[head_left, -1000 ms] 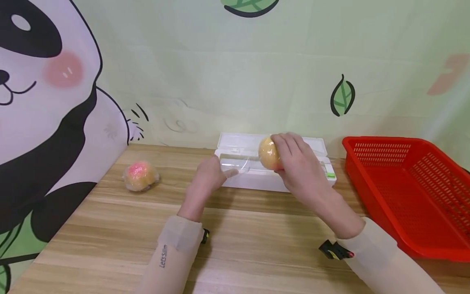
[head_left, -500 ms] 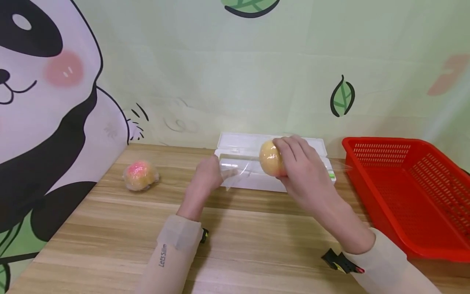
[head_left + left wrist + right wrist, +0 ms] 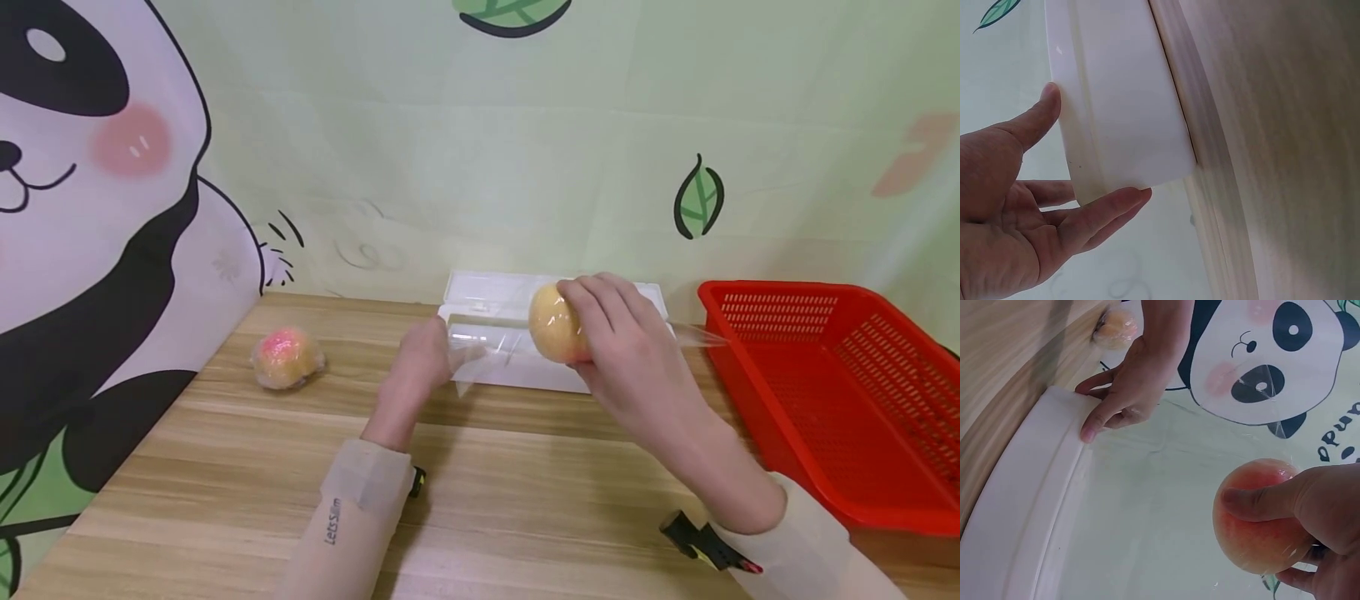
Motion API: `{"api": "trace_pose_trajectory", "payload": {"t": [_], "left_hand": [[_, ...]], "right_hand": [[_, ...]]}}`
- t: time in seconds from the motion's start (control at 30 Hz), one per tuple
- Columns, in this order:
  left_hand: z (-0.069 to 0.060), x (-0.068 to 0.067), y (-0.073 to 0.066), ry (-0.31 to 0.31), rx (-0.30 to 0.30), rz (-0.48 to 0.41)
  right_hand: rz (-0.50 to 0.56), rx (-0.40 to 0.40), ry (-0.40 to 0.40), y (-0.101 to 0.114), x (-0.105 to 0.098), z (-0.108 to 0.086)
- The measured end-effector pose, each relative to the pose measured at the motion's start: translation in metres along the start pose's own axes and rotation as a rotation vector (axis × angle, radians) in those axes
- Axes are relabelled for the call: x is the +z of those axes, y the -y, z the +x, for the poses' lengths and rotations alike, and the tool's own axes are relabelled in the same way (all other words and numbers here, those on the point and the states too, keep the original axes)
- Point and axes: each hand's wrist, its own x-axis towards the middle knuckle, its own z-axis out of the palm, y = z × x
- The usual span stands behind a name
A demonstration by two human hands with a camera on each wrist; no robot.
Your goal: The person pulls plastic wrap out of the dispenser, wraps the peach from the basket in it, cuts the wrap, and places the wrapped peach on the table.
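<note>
My right hand (image 3: 637, 358) grips a yellow-and-pink peach (image 3: 555, 325), fingers over its far side. In the right wrist view the thumb presses the red patch of the peach (image 3: 1260, 531). Clear cling film (image 3: 701, 336) stretches out from around the peach on both sides, above a long white cling film dispenser (image 3: 517, 375) with its lid raised. At the dispenser's left end is my left hand (image 3: 420, 358). The left wrist view shows its thumb on one edge of the dispenser (image 3: 1122, 94) and its fingers round the end.
A second peach (image 3: 285, 358), wrapped in film, sits on the wooden table (image 3: 225, 492) to the left. The red plastic basket (image 3: 780, 287) stands at the right. Behind the dispenser rises a pale printed backdrop (image 3: 450, 167) with a panda.
My right hand has drawn the peach slightly down toward me, and more film now shows at both sides of it. The left hand stays at the dispenser's end.
</note>
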Motion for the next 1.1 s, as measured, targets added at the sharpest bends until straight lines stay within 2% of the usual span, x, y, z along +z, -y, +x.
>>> {"api": "trace_pose_trajectory", "payload": {"t": [0.27, 0.43, 0.57, 0.73, 0.87, 1.0, 1.1], "left_hand": [[0.004, 0.0, 0.002, 0.044, -0.068, -0.061], [0.004, 0.001, 0.003, 0.03, -0.049, -0.045], [0.004, 0.001, 0.001, 0.04, -0.039, -0.026], [0.003, -0.001, 0.002, 0.114, -0.051, -0.069], [0.004, -0.003, 0.008, 0.163, 0.005, -0.082], [0.007, -0.006, 0.016, 0.17, 0.091, -0.027], [0.007, -0.008, 0.019, 0.178, 0.102, -0.015]], "right_hand": [[0.001, -0.018, -0.009, 0.011, -0.012, -0.002], [0.008, -0.029, -0.021, 0.015, -0.017, -0.005], [0.022, -0.013, 0.014, 0.017, -0.021, -0.012], [0.046, 0.012, 0.077, 0.019, -0.022, -0.024], [0.044, 0.011, 0.102, 0.02, -0.019, -0.031], [0.055, 0.019, 0.132, 0.021, -0.015, -0.036], [0.084, 0.04, 0.182, 0.021, -0.012, -0.04]]}}
